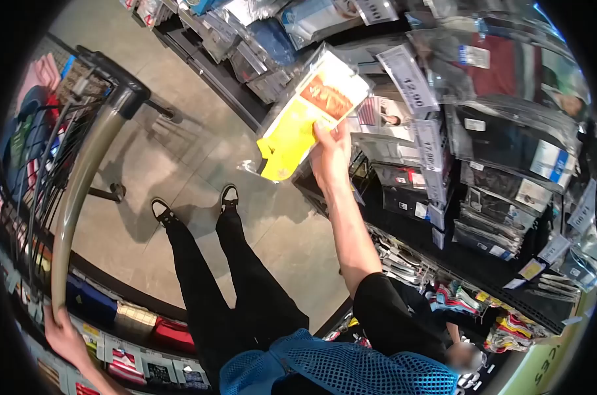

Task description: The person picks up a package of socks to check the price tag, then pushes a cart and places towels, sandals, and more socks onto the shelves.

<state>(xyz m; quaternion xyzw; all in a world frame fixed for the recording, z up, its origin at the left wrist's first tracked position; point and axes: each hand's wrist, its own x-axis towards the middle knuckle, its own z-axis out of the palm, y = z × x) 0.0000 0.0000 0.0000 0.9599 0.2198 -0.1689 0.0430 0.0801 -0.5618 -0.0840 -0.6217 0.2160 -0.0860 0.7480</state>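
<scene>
One yellow plastic pkt is pinched in yr R hand, upper ctr; yr L hand clasps the cart handle, lower left. Grey tile floor spans ctr-left; bagged goods w/ price tags crowd upper right.

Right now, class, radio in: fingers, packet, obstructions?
Left fingers on cart handle. Right fingers holding yellow packet. Only fingers and glare obscure packet.
</scene>
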